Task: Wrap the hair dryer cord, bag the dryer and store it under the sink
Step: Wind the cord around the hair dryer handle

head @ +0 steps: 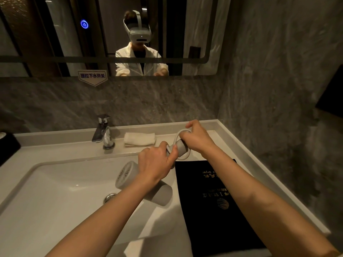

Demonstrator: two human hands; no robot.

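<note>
A grey hair dryer [130, 177] is held above the white sink basin [55, 182], its barrel pointing down-left and its handle [181, 148] pointing up-right. My left hand [156, 164] grips the handle near the barrel. My right hand [196, 138] holds the white cord [177, 136], which loops around the handle's end. A flat black dryer bag [213, 201] with gold print lies on the counter to the right of the basin, under my right forearm.
A chrome faucet [104, 132] stands behind the basin, with a folded white towel [139, 139] beside it. A dark object [8, 145] sits at the counter's far left. A mirror [111, 34] hangs above, and a grey stone wall closes the right side.
</note>
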